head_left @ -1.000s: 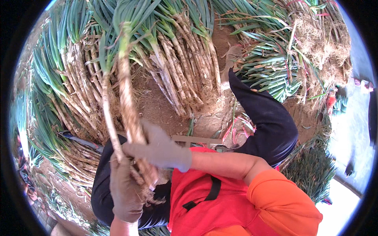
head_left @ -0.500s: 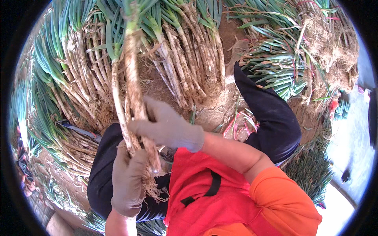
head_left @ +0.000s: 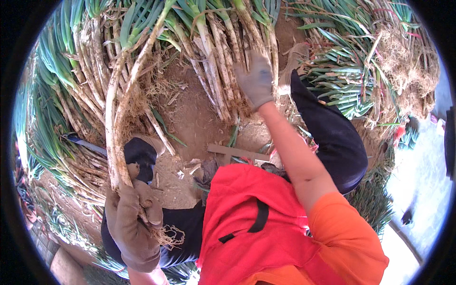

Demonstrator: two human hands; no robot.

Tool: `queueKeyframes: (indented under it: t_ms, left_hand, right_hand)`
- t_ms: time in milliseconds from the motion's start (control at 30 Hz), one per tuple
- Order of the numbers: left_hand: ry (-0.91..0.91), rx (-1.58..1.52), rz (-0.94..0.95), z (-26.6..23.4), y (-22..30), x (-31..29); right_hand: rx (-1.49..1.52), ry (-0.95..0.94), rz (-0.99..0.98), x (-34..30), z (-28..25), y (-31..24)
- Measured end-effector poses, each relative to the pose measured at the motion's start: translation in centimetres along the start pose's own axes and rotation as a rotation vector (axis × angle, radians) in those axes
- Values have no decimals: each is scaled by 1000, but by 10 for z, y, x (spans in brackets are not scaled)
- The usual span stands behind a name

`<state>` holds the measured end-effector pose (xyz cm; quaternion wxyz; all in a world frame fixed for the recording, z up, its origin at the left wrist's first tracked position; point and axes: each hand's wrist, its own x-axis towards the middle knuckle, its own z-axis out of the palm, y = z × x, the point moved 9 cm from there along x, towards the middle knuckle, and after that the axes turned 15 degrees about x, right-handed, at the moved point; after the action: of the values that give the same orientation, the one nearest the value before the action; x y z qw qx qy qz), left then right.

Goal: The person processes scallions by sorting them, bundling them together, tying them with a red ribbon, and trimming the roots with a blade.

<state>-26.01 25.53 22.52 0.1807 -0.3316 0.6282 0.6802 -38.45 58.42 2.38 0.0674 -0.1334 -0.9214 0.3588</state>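
Long green onions with white, soil-streaked stalks (head_left: 112, 128) are gripped near the root end by my gloved left hand (head_left: 135, 213). Their pale roots hang out below its fingers, and the green tops point away from me. My gloved right hand (head_left: 257, 80) is stretched out over a row of green onions (head_left: 213, 61), thumb and fingers apart, a little blurred. A thick stalk (head_left: 248, 23) lies right beyond its fingertips; whether they touch it I cannot tell. One loose stalk (head_left: 161, 133) lies on the soil between the piles.
More green onions (head_left: 90, 80) are heaped at the left, with a blue blade-like tool (head_left: 85, 144) among them. Tied bundles (head_left: 339, 88) lie at the far right, roots showing. Between my dark-trousered legs (head_left: 327, 137) are soil, scraps and a flat brown strip (head_left: 237, 153).
My right hand has left the stalks by my left hand and reached forward right to the row. The thick stalk is gone from between my hands. My left hand has shifted slightly left with its onions.
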Motion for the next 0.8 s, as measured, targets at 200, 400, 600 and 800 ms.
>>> queueKeyframes:
  t_ms: [200,400,600,800]
  left_hand:
    - [111,-31,2,0,12,-4]
    - [130,-60,33,-16,10,-9]
    - [-54,58,-182,10,-11,-12]
    - [-169,-40,-190,21,-7,-14]
  right_hand:
    - [-253,18,-66,-13,81,-35]
    - [716,-97,445,29,4,3]
    - [-268,137,-51,78,-42,46]
    - [-276,-289,326,65,10,76]
